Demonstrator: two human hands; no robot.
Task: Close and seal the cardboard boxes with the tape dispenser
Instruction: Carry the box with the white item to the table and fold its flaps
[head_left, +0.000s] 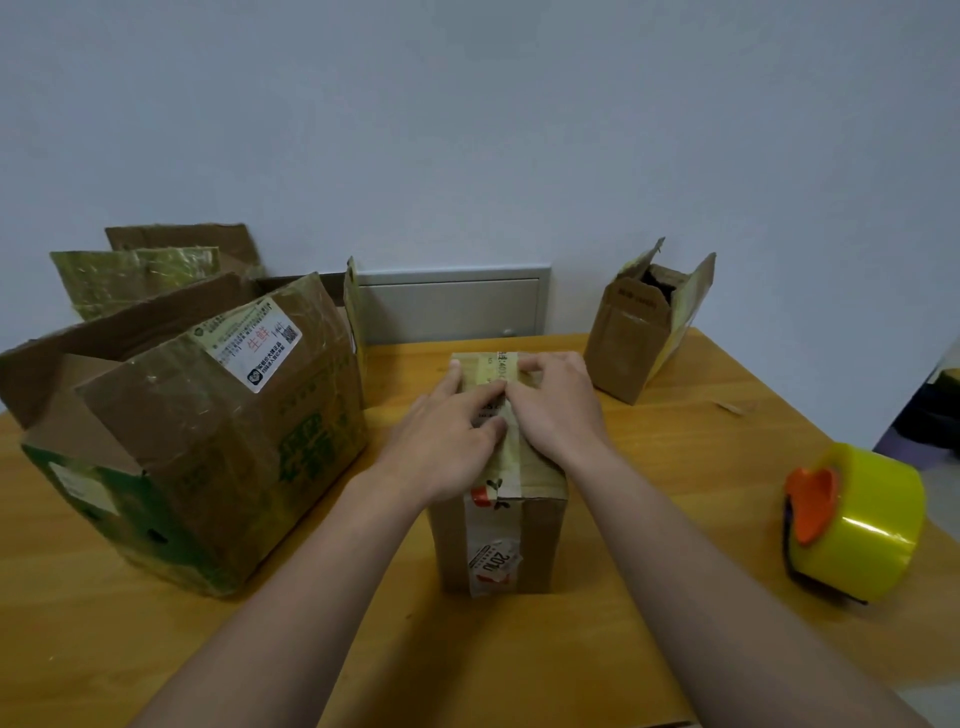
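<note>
A small closed cardboard box (540, 540) stands in the middle of the wooden table (649, 623), with a strip of tape along its top and down its front. My left hand (441, 441) and my right hand (558, 410) lie flat on the box's top, fingers pressing on the tape seam, holding nothing. The tape dispenser (854, 525), a yellow roll with an orange handle, rests on the table to the right, apart from both hands. A large open box (208, 431) stands at the left. A small open box (649, 325) stands at the back right.
Flattened cardboard pieces (135, 275) lean against the wall behind the large box. A grey wall panel (452, 306) sits behind the table's far edge. The table's right edge runs just past the tape dispenser.
</note>
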